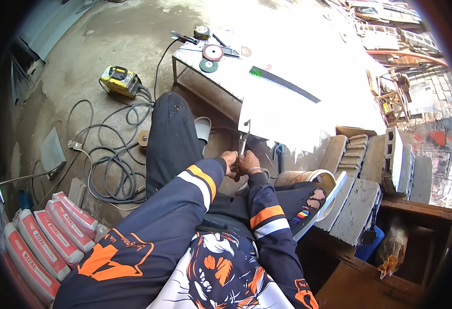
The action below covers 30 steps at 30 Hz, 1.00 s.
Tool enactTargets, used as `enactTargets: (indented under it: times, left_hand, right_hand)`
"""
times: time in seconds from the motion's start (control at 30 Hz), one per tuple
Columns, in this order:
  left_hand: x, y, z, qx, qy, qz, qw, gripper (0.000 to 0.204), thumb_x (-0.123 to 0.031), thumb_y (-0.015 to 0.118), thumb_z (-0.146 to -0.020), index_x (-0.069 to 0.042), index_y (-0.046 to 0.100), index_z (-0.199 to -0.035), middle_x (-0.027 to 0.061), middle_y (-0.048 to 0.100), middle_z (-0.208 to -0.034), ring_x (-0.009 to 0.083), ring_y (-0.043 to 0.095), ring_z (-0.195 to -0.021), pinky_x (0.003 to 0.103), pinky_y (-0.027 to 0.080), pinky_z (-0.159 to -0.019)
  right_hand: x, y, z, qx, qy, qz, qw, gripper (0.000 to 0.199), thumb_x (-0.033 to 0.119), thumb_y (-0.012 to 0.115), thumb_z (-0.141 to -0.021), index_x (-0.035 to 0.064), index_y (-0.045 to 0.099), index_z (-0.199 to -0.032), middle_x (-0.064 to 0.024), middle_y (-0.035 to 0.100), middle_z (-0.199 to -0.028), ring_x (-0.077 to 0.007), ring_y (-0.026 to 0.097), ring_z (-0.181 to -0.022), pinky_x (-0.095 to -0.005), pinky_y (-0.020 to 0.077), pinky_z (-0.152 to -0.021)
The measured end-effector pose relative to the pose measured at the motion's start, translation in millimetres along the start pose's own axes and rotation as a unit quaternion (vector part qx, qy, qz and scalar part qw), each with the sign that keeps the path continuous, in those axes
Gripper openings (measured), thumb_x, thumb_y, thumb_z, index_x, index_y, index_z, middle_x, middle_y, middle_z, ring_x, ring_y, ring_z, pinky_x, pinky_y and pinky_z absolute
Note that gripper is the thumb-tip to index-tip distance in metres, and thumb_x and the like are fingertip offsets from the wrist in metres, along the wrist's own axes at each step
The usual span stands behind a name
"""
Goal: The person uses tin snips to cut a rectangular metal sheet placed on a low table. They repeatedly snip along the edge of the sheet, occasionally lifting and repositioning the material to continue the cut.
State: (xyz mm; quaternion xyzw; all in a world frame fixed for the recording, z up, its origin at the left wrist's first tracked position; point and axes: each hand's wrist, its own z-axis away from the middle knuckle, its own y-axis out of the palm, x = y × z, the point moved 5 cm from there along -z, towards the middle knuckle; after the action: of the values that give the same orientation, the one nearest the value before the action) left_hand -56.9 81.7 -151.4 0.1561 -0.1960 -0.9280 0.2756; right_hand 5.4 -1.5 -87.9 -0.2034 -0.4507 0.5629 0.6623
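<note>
Between my knees, my left hand (pixel 229 162) is closed round the lower part of a slim metal hand tool (pixel 243 138). Its light shaft points up and away from me, beside the edge of the white table (pixel 288 116). My right hand (pixel 249 161), with a bracelet at the wrist, is closed on the same tool from the right. Fingers cover most of its lower end, so its exact kind cannot be made out. A dark flat strip (pixel 290 86) with a green end lies on the tabletop beyond.
A tape measure (pixel 202 32), red disc (pixel 212 52) and green disc (pixel 209 65) sit on the table. Left are a yellow welding machine (pixel 120 81), coiled cables (pixel 118 170) and red-white bags (pixel 40 247). A bucket (pixel 308 178) and concrete blocks (pixel 357 198) stand right.
</note>
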Motion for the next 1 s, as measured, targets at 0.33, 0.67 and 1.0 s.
enactTargets:
  times: [0.33,0.67,1.0]
  left_hand:
    - [18.2,18.7,22.9,0.145,0.072,0.014,0.987,0.034,-0.003,0.051,-0.098,-0.008,0.057,-0.131,0.0164,0.066,-0.122,0.0326,0.064,-0.114,0.052,0.056,-0.092]
    - [12.5,-1.1,14.6,0.005,0.129,-0.127,0.983,0.031,-0.015,0.051,-0.099,-0.011,0.057,-0.129,0.0154,0.065,-0.091,0.0289,0.069,-0.070,0.041,0.059,-0.055]
    - [-6.4,10.7,-23.2,0.041,0.161,-0.199,0.966,0.052,-0.058,0.043,-0.101,-0.013,0.068,-0.100,0.0019,0.062,-0.080,0.0148,0.049,-0.067,0.033,0.037,-0.065]
  right_hand:
    - [0.8,-2.6,17.5,-0.057,0.067,-0.005,0.996,0.040,0.036,0.058,-0.096,0.0012,0.048,-0.111,-0.0342,0.067,-0.102,-0.0517,0.064,-0.100,-0.0564,0.0514,-0.087]
    - [22.1,-14.7,13.7,-0.044,0.086,-0.020,0.995,0.035,0.034,0.053,-0.098,0.0018,0.053,-0.112,-0.0300,0.068,-0.106,-0.0489,0.066,-0.102,-0.0552,0.0523,-0.088]
    - [-13.0,-23.5,13.6,-0.099,0.076,-0.067,0.990,0.036,0.035,0.055,-0.095,0.0010,0.058,-0.106,-0.0309,0.068,-0.098,-0.0490,0.065,-0.097,-0.0553,0.0508,-0.085]
